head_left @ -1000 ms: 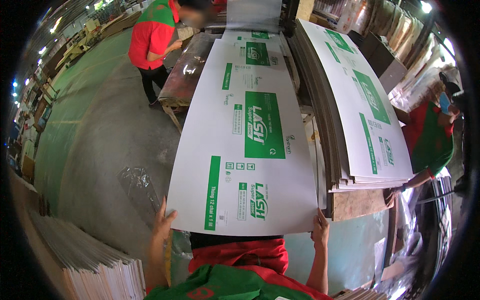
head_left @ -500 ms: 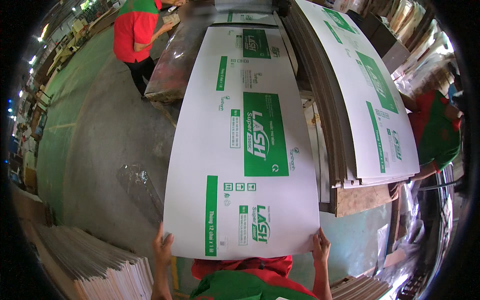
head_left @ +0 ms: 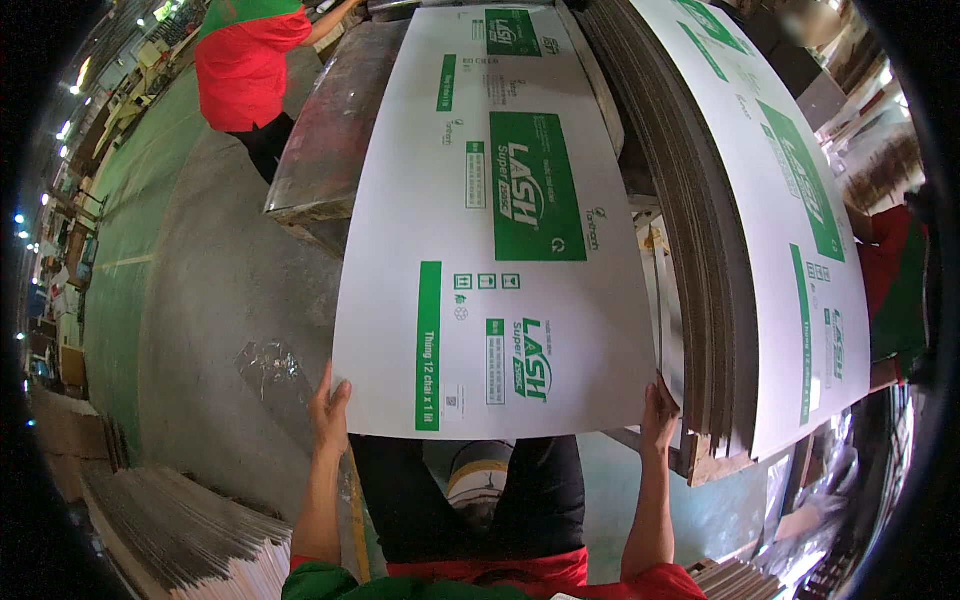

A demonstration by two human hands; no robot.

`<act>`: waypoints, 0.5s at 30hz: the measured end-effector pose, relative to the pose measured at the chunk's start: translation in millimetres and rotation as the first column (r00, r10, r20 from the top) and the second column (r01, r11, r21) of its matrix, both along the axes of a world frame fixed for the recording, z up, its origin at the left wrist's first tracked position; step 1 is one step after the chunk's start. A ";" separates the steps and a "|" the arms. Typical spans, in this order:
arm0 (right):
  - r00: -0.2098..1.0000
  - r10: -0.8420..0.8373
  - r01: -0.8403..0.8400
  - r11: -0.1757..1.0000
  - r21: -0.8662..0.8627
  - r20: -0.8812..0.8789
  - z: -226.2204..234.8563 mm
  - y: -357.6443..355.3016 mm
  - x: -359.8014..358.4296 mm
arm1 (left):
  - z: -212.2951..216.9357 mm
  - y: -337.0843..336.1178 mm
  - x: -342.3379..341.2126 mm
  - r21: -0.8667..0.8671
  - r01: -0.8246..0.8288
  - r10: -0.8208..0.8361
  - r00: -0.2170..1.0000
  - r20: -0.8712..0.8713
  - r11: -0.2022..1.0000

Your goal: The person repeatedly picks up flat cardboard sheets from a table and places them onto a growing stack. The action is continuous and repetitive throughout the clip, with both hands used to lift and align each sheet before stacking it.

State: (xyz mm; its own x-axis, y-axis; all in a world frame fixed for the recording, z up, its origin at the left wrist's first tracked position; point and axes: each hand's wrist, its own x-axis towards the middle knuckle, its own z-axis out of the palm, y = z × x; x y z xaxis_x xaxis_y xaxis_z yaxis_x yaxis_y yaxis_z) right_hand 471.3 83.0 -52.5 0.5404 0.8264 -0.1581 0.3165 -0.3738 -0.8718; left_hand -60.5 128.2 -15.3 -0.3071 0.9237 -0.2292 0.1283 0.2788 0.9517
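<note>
While both hands grip its near edge, the sheet [head_left: 500, 230] hangs flat over the floor, reaching toward 12 o'clock. Head view: left hand [head_left: 328, 405] clamps the corner at 7 o'clock, right hand [head_left: 658, 408] the corner at 5, just beside the stack [head_left: 740, 230] at 3. Judged step: carrying 1 sheet. Next calls for level, even support.
</note>
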 end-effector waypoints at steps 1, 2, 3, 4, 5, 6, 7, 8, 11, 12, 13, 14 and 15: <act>1.000 0.008 -0.009 1.000 0.020 0.018 -3.9 13.5 1.9 | -2.7 13.7 0.0 -0.005 -0.005 0.005 1.000 0.011 1.000; 0.999 0.020 -0.021 0.999 0.040 0.034 -7.0 27.9 2.8 | -4.5 26.6 1.1 0.013 -0.003 0.002 1.000 0.015 1.000; 0.999 0.023 -0.026 0.997 0.071 0.034 -8.6 41.6 3.5 | -4.8 38.9 1.9 -0.032 -0.028 0.027 0.999 -0.032 0.999; 0.999 0.027 -0.030 0.994 0.106 0.035 -10.0 57.9 3.1 | -6.6 53.4 3.2 -0.035 -0.020 0.020 1.000 -0.013 0.999; 1.000 -0.016 0.015 0.996 0.085 0.009 -10.6 71.2 2.5 | -8.7 64.9 4.4 -0.021 -0.015 0.015 1.000 -0.002 1.000; 1.000 0.003 -0.006 0.992 0.123 0.022 -11.2 86.5 1.8 | -12.8 79.5 5.0 0.009 0.007 -0.007 1.000 0.005 1.000; 1.000 -0.026 0.025 0.994 0.107 0.007 -12.9 100.1 1.4 | -18.6 93.8 4.2 0.011 -0.003 0.002 1.000 0.013 1.000; 0.999 -0.051 0.051 0.993 0.104 -0.006 -15.6 113.7 1.9 | -26.9 108.9 2.5 0.026 0.000 -0.001 1.000 0.015 1.000; 0.988 -0.059 0.079 0.988 0.135 -0.146 -34.5 155.8 10.3 | -55.5 153.5 -10.0 0.012 -0.002 0.002 1.000 0.030 1.000; 0.982 -0.034 0.073 0.977 0.202 -0.188 -43.0 172.2 15.3 | -63.7 167.3 -14.7 -0.003 -0.001 0.001 0.999 0.038 1.000; 0.972 -0.058 0.099 0.979 0.176 -0.226 -52.5 188.9 17.0 | -68.8 181.3 -19.8 0.013 0.007 -0.008 0.998 0.069 1.000; 0.955 -0.103 0.157 0.971 0.179 -0.279 -59.3 207.5 19.2 | -70.7 196.5 -24.3 0.028 0.026 -0.029 0.994 0.103 0.999; 0.914 -0.140 0.219 0.960 0.173 -0.381 -63.3 224.1 17.1 | -69.1 211.3 -27.9 -0.020 0.061 -0.057 0.987 0.152 0.998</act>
State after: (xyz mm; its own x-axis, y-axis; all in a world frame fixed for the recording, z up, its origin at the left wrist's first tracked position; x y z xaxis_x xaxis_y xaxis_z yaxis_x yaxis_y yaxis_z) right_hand 488.3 307.1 -115.8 0.6210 0.7562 -0.2064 -0.0907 -0.1922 -0.9772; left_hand -88.4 339.5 -84.4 -0.2120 0.9328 -0.2915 -0.0001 0.2983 0.9545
